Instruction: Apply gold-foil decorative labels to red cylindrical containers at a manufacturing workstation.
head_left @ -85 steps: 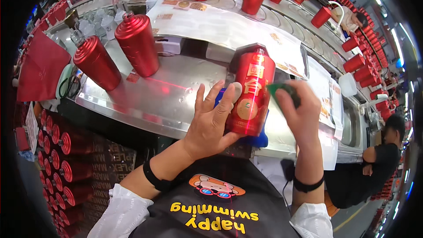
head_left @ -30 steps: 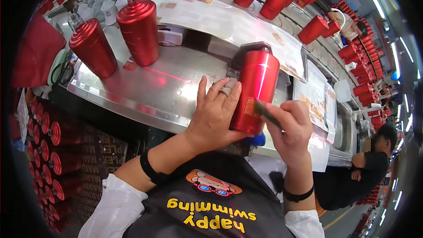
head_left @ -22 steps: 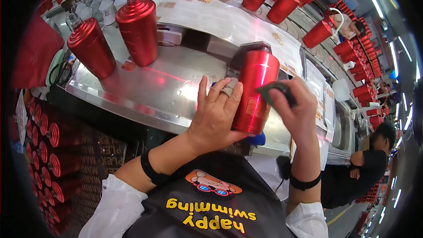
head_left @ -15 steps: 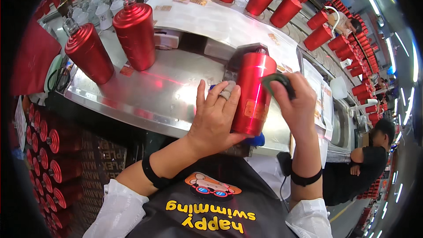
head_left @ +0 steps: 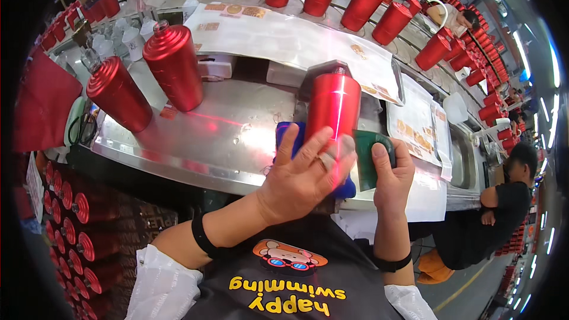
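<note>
A glossy red bottle (head_left: 336, 102) lies tilted in front of me, its neck pointing away into a dark angular holder (head_left: 345, 66). My left hand (head_left: 305, 175) rests on the bottle's near part with its fingers stretched out and apart; pale coverings wrap some fingertips. That hand hides the bottle's lower front. A flat dark green scraper (head_left: 368, 155) is pinched between the thumb and fingers of my right hand (head_left: 393, 176), its edge close to the bottle's right side. Blue cloth (head_left: 286, 136) shows beside and below the bottle.
Two red bottles (head_left: 173, 68) stand on the steel table (head_left: 219, 118) at left. Behind, sheets of gold-toned labels (head_left: 278, 35) lie before a conveyor carrying several red bottles (head_left: 361, 7). More bottles (head_left: 95, 246) fill the lower left. A person in black (head_left: 501, 219) is at right.
My left hand has moved from the bottle's left side onto its front, over the label area. The right hand has lowered, and the scraper now shows flat beside the bottle.
</note>
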Demonstrator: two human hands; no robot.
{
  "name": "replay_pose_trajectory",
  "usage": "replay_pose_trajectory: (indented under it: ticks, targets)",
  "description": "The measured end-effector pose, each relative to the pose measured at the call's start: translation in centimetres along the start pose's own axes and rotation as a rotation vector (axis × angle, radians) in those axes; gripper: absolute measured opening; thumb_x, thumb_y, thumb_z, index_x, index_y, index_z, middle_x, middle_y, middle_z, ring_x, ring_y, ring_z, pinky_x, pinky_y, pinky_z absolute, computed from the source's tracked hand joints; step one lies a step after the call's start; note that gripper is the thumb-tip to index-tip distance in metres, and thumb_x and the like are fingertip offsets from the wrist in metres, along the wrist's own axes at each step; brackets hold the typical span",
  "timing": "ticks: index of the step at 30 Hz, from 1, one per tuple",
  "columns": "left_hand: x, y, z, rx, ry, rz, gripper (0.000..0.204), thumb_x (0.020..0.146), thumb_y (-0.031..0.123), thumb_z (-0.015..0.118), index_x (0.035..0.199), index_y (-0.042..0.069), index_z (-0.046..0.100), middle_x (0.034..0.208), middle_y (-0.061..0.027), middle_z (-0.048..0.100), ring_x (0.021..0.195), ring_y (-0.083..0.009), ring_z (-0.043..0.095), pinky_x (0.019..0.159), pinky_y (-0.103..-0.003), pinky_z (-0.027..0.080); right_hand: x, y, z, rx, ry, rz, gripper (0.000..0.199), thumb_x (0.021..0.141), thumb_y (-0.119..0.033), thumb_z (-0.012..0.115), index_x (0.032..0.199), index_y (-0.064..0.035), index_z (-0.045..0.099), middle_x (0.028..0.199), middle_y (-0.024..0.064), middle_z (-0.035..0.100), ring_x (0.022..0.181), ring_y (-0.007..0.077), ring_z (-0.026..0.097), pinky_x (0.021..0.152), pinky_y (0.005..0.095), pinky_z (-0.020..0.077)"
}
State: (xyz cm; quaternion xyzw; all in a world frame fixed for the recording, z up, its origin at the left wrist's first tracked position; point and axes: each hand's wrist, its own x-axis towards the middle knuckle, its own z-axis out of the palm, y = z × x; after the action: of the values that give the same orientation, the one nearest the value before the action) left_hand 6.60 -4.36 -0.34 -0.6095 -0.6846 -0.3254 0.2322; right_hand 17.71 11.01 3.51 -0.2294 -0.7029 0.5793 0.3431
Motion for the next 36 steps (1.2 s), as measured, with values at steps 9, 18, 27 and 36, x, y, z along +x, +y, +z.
replay_pose_trajectory:
  ticks: [9, 18, 27, 36]
  targets:
    - [-3.1, -1.3, 1.0, -0.311, 0.062, -0.296, 0.071, 0.089, 0.03, 0.062, 0.14, -0.007, 0.031, 0.136, -0.0286, 0.044, 0.119, -0.0482, 0.047, 0.106, -0.047, 0.034, -0.4, 1.7, -0.2, -0.023, -0.009, 0.046, 0.021, 0.09, -0.02, 0.067, 0.096, -0.0007, 0.059, 0.081, -0.0011, 0.06, 0.073, 0.0035, 0.051, 0.065, 0.0191, 0.0435]
    - [-0.9, -2.8, -1.2, -0.263, -0.124, -0.077, 0.074, 0.092, 0.054, 0.047, 0.139, -0.003, 0.038, 0.136, -0.0216, 0.048, 0.137, -0.0412, 0.028, 0.114, -0.051, 0.008, 0.2, 2.1, -1.6, 0.148, 0.041, 0.136, 0.019, 0.091, -0.018, 0.065, 0.096, -0.0017, 0.057, 0.082, -0.0002, 0.06, 0.073, 0.0042, 0.052, 0.066, 0.0192, 0.0435]
    - [8.5, -8.3, 0.9, -0.166, -0.221, 0.151, 0.05, 0.095, 0.05, 0.04, 0.126, 0.015, 0.057, 0.117, -0.0028, 0.063, 0.126, -0.0245, 0.043, 0.116, -0.05, 0.01, 0.5, 3.0, -2.0, 0.177, 0.024, 0.131, 0.017, 0.091, -0.016, 0.065, 0.095, -0.0008, 0.057, 0.081, -0.0006, 0.06, 0.073, 0.0042, 0.052, 0.065, 0.0192, 0.0429]
    - [10.2, -8.7, 1.0, -0.187, -0.337, 0.14, 0.049, 0.095, 0.051, 0.039, 0.127, 0.018, 0.058, 0.112, -0.003, 0.064, 0.123, -0.0268, 0.045, 0.116, -0.051, 0.007, 2.8, 4.7, -1.1, 0.294, 0.031, 0.182, 0.016, 0.09, -0.016, 0.065, 0.097, -0.0024, 0.058, 0.084, 0.0, 0.061, 0.074, 0.0047, 0.053, 0.065, 0.0206, 0.0454]
